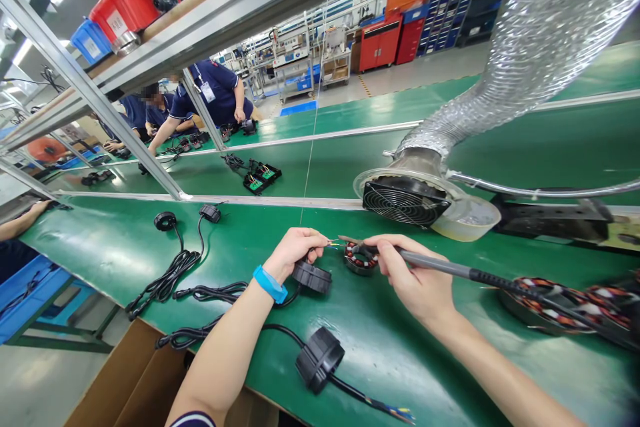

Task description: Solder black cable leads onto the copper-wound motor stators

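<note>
Just in front of the fume extraction fan [405, 199], on the green bench [400, 353], the left hand [295, 250] pinches the wire ends [333, 243] of a black cable between thumb and fingertips, holding them just beside a small copper-wound stator [360, 259]. The right hand [405, 277] is closed pen-style on the soldering iron [450, 268], its tip over the stator and close to the wires; whether it touches them I cannot tell. A black round housing [311, 277] lies under the left hand, and a second housing [320, 359] lies nearer the bench edge. Bundled black cables [165, 283] lie well left of the fan, larger stators [550, 303] to its right. Co-workers [215, 90] sit far beyond it.
</note>
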A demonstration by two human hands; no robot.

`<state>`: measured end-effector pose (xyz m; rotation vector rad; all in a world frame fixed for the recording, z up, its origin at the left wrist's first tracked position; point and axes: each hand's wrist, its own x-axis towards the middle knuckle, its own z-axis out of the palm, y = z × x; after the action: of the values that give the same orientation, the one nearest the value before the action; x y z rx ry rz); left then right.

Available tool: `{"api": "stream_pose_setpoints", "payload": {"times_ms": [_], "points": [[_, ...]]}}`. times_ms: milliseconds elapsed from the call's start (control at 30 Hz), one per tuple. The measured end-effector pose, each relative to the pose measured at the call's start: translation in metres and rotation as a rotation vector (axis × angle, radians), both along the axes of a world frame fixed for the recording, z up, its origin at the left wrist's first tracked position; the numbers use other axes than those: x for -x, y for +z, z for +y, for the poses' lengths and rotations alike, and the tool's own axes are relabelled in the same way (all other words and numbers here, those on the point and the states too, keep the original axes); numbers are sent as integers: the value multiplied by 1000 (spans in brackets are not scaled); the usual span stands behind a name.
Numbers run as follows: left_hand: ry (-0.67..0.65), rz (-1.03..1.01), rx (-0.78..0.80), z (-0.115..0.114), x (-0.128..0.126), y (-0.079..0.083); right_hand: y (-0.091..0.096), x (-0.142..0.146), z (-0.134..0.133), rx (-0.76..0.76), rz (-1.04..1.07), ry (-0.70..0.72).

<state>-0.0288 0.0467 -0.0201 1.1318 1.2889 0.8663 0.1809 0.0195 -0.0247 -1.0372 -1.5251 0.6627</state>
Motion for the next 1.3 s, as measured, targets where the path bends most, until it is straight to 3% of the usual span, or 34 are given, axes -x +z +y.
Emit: {"api": "stream_pose_setpoints", "payload": {"times_ms": [1167,1300], "points": [[-25,-20,-4,-1,-1,3,-1,8,6,7,-14,46],[-54,-10,-43,-2,0,6,-5,10,10,-55,-25,58]]}}
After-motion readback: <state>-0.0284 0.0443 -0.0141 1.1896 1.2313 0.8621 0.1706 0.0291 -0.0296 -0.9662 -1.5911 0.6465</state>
